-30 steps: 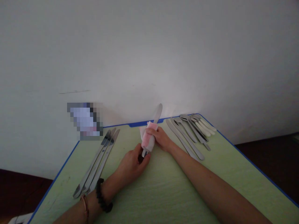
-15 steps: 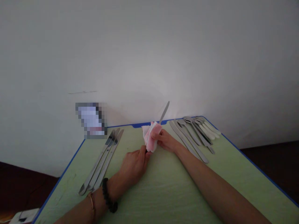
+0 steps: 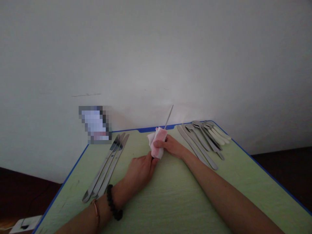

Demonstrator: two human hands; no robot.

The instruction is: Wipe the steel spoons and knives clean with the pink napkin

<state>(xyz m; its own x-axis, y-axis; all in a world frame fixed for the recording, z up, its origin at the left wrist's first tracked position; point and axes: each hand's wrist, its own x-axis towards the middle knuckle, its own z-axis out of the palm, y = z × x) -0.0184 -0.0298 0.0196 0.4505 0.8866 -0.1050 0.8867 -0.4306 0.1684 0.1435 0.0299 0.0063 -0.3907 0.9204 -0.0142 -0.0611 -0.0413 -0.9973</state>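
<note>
My left hand (image 3: 140,169) is closed round the handle end of a table knife (image 3: 168,116), whose blade points up and away toward the wall. My right hand (image 3: 170,147) is wrapped round a pink and white cloth (image 3: 157,144) that encloses the knife's lower blade. Both hands meet over the middle of the pale green table (image 3: 170,201). The knife's handle is hidden inside my left hand.
Three long knives (image 3: 107,167) lie side by side on the left of the table. A group of knives and spoons (image 3: 202,138), some with white handles, lies at the back right. A blurred-out object (image 3: 95,124) stands at the back left by the white wall.
The knife has turned in the cloth, so its blade now shows edge-on and thinner. The cloth and my right hand have shifted slightly along the blade. My left hand keeps its grip.
</note>
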